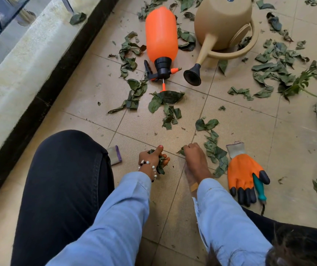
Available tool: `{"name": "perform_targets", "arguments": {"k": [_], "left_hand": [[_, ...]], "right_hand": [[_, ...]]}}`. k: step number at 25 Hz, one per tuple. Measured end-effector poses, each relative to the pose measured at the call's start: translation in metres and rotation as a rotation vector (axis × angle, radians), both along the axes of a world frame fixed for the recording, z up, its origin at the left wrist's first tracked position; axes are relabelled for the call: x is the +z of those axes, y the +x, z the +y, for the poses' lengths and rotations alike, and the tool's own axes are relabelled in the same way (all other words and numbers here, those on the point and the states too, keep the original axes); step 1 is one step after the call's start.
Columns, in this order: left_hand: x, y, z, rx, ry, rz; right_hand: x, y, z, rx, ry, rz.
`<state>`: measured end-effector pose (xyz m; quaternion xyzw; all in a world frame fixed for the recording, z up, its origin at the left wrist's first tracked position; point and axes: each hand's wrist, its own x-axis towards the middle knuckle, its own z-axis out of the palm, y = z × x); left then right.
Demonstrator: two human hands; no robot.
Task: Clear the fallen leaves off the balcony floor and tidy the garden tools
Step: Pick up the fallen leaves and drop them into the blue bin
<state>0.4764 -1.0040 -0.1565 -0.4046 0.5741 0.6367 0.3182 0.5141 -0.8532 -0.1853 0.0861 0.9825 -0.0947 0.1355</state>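
Your left hand (153, 158) is curled tight round a bunch of leaves (160, 165), thumb up over the top, with a bead bracelet (151, 168) at the wrist. Your right hand (194, 154) reaches down to the balcony floor (88, 120), its fingers bent onto a leaf (181, 151) lying there; whether they have pinched it, you cannot tell. Just right of that hand lies an orange glove (243, 176) with dark claw tips, a teal-handled tool (259, 190) resting against it. Further out, loose leaves (168, 110) are scattered across the tiles. Beyond them an orange sprayer bottle (161, 37) lies on its side, and beside it a beige watering can (223, 24) lies tipped over.
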Motion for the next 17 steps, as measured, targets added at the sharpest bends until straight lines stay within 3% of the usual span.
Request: {"name": "perform_targets", "arguments": {"k": [2, 6, 8, 9, 11, 15, 17], "left_hand": [[-0.001, 0.000, 0.001, -0.002, 0.016, -0.009], [0.002, -0.003, 0.007, 0.030, 0.000, -0.026], [0.005, -0.004, 0.013, 0.064, 0.045, -0.037], [0.009, -0.004, 0.016, 0.102, 0.104, -0.046], [0.011, -0.009, 0.020, 0.173, 0.179, -0.073], [0.000, -0.011, 0.016, 0.195, 0.150, -0.087], [-0.008, -0.005, 0.014, 0.136, 0.126, -0.113]], "right_hand": [[0.003, -0.006, 0.001, -0.243, -0.199, 0.076], [0.046, -0.024, -0.014, -0.967, -0.956, 0.349], [0.060, -0.036, -0.030, -1.125, -1.255, 0.381], [0.063, -0.038, -0.040, -1.118, -1.261, 0.364], [0.060, -0.030, -0.060, -0.955, -1.040, 0.324], [0.047, -0.008, -0.069, -0.404, -0.691, 0.320], [0.045, -0.006, -0.061, -0.171, -0.526, 0.155]]}}
